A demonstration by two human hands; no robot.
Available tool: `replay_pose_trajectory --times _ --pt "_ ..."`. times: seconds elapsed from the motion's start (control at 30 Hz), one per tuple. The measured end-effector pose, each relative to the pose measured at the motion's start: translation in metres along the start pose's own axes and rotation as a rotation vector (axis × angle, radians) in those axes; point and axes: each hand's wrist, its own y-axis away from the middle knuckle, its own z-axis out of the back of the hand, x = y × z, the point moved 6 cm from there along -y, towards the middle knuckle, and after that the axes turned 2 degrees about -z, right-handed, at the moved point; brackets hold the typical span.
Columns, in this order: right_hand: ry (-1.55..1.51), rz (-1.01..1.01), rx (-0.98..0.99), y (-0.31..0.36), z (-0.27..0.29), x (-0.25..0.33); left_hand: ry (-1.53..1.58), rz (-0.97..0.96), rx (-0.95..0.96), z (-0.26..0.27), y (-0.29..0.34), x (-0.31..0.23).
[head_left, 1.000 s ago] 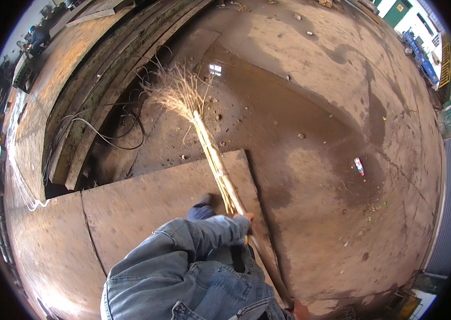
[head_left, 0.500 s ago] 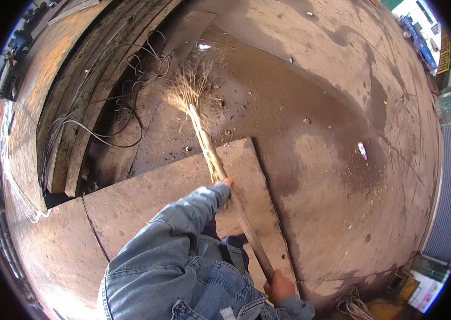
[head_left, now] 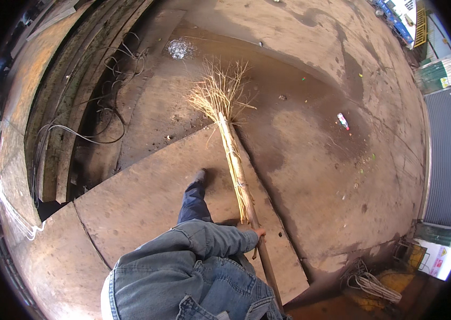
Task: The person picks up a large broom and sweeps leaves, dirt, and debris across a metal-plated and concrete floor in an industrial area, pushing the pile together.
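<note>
Several long beams (head_left: 60, 106) lay along the left of the floor (head_left: 316, 181), their near ends by the far edge of a flat plate (head_left: 145, 186); a tangled cable (head_left: 103, 143) looped over and beside them; the person's dark shoe (head_left: 200, 175) rested on the plate, inside that far edge; a twig broom (head_left: 234, 160) slanted over the plate's far right corner, its bristles spread beyond it, its handle running down to the lower rim of view; the left hand (head_left: 260, 233) was closed round that handle, near the plate's right edge; the right hand was out of view, so its state could not be told; past that edge, a small bottle (head_left: 343, 121) lay on the floor; nearer the person was a bundle of rope (head_left: 379, 287); a ribbed grey shutter (head_left: 449, 160) stood farthest right.
</note>
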Motion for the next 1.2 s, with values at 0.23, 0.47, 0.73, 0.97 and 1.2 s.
replay_pose_trajectory --times 0.23,0.47,0.73,0.97,1.2 --pt "0.118 0.105 0.095 -0.025 -0.014 -0.072 -0.025 -0.076 0.009 -0.008 0.012 0.038" --pt "0.36 0.342 -0.033 -0.135 0.059 -0.106 0.144 -0.196 -0.08 -0.005 -0.043 0.02" --pt "0.673 0.456 -0.059 -0.261 0.204 0.033 0.555 -0.22 -0.028 -0.031 -0.037 -0.11" --pt "0.833 0.369 -0.244 -0.32 0.318 0.038 0.869 -0.278 0.086 -0.159 -0.055 -0.214" --pt "0.784 0.343 -0.499 -0.299 0.447 -0.01 0.778 -0.025 0.624 -0.35 -0.044 -0.244"
